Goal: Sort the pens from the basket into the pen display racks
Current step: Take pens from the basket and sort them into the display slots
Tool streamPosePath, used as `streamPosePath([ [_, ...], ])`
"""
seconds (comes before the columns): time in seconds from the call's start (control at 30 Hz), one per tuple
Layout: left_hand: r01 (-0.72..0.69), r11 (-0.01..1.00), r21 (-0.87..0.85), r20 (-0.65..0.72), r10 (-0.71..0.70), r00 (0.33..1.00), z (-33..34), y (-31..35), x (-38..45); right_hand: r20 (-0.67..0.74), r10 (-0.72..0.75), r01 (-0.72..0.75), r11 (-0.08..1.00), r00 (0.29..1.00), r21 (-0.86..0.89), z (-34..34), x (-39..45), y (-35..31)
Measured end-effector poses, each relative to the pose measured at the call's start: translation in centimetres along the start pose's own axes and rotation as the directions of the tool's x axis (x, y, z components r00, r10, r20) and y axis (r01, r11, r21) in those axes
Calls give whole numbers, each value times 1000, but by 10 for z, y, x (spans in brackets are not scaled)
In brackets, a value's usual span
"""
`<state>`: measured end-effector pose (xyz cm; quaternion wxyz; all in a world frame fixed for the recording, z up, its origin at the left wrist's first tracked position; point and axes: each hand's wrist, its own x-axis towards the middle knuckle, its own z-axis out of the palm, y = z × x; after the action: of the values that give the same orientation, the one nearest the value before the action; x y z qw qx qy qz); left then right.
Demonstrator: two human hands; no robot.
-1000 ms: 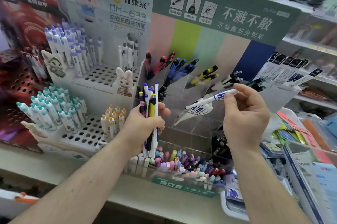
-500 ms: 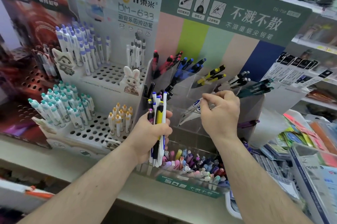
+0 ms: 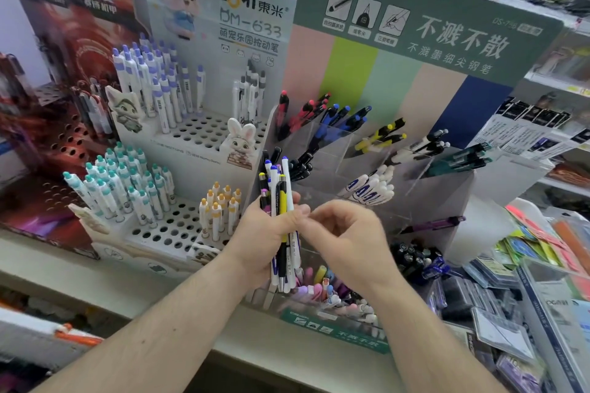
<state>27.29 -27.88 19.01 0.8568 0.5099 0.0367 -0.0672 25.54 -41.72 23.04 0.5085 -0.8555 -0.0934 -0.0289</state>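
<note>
We've got a bunch of pens (image 3: 281, 226) upright in our left hand (image 3: 265, 233), fingers wrapped round the middle, in front of the clear rack (image 3: 367, 165). Right hand (image 3: 348, 239) is loosely curled and empty, fingertips at the bunch. Pens look light, stiff and slick, so we'd pinch one by its barrel.

Open air lies just above the right hand (image 3: 348, 239); the white pens (image 3: 370, 189) jut out beyond it, and the left hand's bundle (image 3: 279, 201) blocks its left.
</note>
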Motion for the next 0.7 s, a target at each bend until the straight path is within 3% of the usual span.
streamPosePath([
  [0.07, -6, 1000, -29, -26, 5, 1000, 2, 0, 0, 125, 61, -63, 998, 990, 6, 5, -5, -1],
  [0.17, -19, 999, -41, -48, 17, 999, 3, 3, 0, 184, 109, -101, 993, 977, -53, 8, -8, 2],
  [0.27, -28, 997, -69, -54, 24, 998, 2, 6, 1, 158, 133, -146, 987, 978, 72, 7, -7, 6],
  [0.37, -56, 993, -106, -80, 48, 996, -4, 11, 5, 61, 92, -95, 993, 994, 64, 2, -7, 12],
  [0.7, 45, 869, -492, 70, -12, 998, -12, 21, 4, -14, 158, -148, 951, 987, 273, -19, -9, 14],
])
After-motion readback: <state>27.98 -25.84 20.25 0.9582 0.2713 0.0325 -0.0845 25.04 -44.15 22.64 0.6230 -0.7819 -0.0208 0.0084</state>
